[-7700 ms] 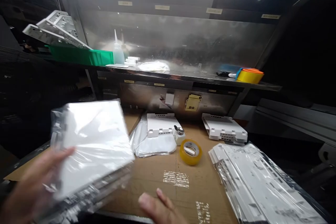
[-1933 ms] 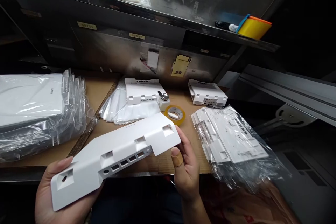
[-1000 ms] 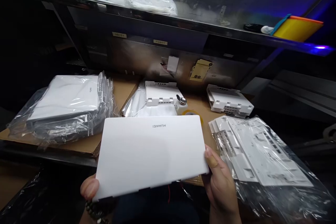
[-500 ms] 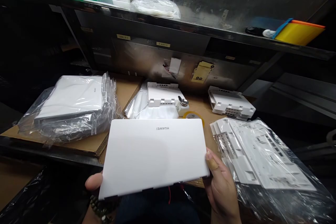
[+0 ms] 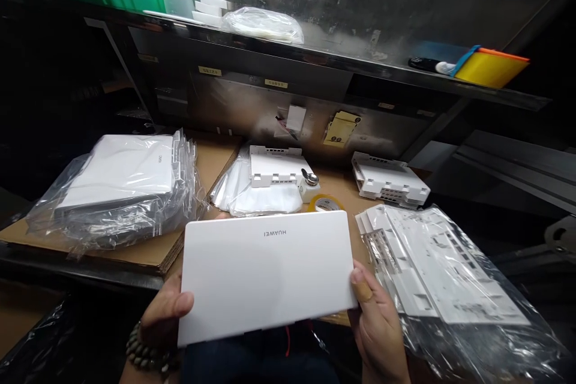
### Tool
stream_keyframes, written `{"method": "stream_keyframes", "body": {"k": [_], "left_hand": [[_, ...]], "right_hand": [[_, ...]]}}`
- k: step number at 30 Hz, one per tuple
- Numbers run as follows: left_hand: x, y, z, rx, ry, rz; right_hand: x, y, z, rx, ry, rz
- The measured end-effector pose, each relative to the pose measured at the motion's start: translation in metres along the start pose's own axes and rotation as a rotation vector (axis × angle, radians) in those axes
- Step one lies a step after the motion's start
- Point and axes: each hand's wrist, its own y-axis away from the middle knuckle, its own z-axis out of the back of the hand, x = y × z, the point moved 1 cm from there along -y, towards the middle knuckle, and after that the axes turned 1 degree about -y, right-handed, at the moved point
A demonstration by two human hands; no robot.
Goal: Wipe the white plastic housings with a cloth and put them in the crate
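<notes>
A flat white panel [image 5: 265,282] with upside-down HUAWEI lettering near its far edge is held up between both hands. My left hand [image 5: 166,306], with a beaded bracelet at the wrist, grips the panel's left edge, thumb on top. On the right edge is my right hand [image 5: 375,312], its thumb wearing a tan bandage and its other fingers beneath. Just beyond the panel lies a roll of yellow tape [image 5: 320,201], beside a small white bottle [image 5: 309,189] with a metal top.
Plastic-wrapped white panels [image 5: 121,168] sit on cardboard at left. White parts rest on clear bags [image 5: 270,199] at the back middle; more stacked parts [image 5: 391,180] stand back right. Bagged white parts [image 5: 450,264] lie at right. A metal shelf [image 5: 315,54] crosses above.
My left hand has moved further onto the panel's left edge, its thumb now over the top face. The panel's left side has shifted slightly right, and the camera view has shifted a little.
</notes>
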Motion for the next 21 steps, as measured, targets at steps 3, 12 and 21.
{"method": "stream_keyframes", "body": {"k": [3, 12, 21], "left_hand": [[-0.025, -0.004, -0.017, 0.040, 0.134, 0.136], [-0.052, -0.006, -0.045, -0.065, 0.132, 0.237], [-0.043, -0.008, -0.022, -0.309, -0.604, -0.188]], "right_hand": [[-0.004, -0.003, 0.006, -0.016, 0.020, -0.012], [-0.006, -0.016, 0.011, 0.037, 0.215, 0.048], [0.033, -0.152, -0.011, 0.132, 1.163, 0.317]]}}
